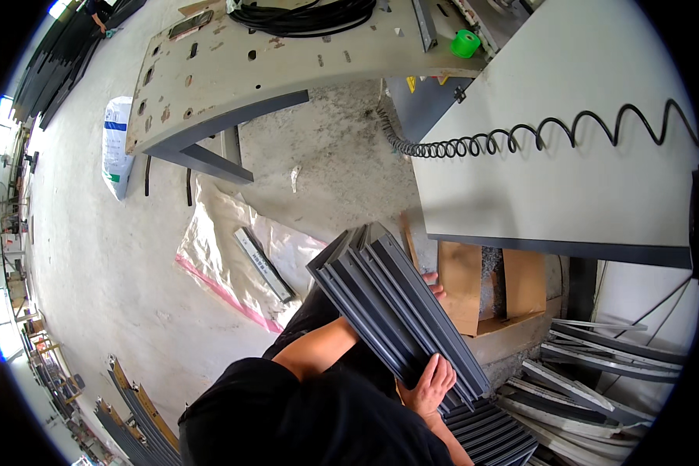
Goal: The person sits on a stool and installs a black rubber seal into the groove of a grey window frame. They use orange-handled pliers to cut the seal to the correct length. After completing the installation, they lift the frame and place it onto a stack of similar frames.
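profiles (392,311): dark grey, ribbed, slanting | left grip (436,286), right grip (429,386): both holding profiles

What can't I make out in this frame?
All in the head view:
- Left hand: mostly hidden behind the dark profiles, so its grip can't be told.
- Right hand: palm hidden by its own back.
- Box contents: too small to identify.
- Black cable coil: cut off by the top edge.
- Co-worker: tiny, cut off by the upper edge.
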`<state>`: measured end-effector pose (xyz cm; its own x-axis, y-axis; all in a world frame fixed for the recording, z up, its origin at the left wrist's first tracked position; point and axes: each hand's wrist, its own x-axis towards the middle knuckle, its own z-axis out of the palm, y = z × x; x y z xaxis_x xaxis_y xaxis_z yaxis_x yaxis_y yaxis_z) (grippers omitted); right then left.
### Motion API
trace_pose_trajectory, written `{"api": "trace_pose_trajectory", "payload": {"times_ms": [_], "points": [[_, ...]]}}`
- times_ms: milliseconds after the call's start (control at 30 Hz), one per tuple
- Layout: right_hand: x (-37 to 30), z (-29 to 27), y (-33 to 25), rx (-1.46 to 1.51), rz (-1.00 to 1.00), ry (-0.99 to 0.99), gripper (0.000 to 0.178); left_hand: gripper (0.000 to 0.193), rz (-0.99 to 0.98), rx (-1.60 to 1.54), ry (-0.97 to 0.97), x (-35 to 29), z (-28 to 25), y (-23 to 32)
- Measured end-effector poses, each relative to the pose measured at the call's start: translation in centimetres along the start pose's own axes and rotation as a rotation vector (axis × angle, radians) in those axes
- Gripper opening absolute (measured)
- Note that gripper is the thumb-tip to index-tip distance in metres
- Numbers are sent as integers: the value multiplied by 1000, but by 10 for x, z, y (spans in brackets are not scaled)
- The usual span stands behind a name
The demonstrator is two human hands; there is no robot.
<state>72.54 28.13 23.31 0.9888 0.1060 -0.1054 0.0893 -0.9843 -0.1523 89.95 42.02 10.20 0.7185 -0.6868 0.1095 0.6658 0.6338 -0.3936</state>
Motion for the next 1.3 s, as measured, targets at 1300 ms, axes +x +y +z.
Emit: {"api": "trace_pose_trajectory", "payload": {"times_ms": [1300], "points": [[406, -20, -305, 127, -943, -96, 90, 53, 1096, 1195, 219, -229, 142, 354]]}}
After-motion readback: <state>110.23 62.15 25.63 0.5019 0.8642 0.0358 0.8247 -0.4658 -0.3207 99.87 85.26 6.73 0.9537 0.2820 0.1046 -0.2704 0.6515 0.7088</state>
